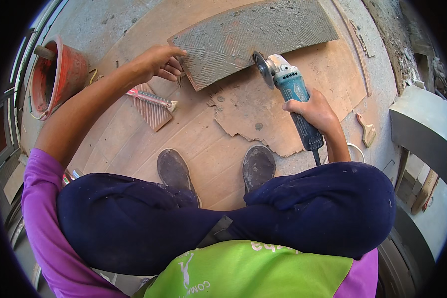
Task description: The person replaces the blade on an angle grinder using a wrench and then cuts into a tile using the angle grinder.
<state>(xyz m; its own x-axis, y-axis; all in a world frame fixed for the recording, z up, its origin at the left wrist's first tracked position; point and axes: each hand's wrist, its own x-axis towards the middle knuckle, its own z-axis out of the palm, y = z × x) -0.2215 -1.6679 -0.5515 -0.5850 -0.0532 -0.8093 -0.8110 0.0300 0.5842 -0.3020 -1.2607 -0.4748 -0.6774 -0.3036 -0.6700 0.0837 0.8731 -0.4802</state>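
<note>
My right hand [315,111] is wrapped round the blue-and-black body of an angle grinder [295,87]. The grinder's disc points up and left, at the near edge of a long tile piece [253,39]. Grey ridged mortar covers the upper face of this piece, which has a curved far edge. My left hand [163,63] is at its left end, one finger lapping over the edge and the others bent beside it; their grip is partly hidden. Below my left hand, a slim red-and-silver tool [154,98] lies across a small ribbed brown piece [153,116].
An orange-red bucket [77,72] with a handle sticking out stands at far left. A brush [366,130] lies to the right. Beneath the grinder is a brown sheet [253,116] with a jagged edge. My shoes [175,168] stand on wood-look flooring. A grey ledge [422,111] borders the right.
</note>
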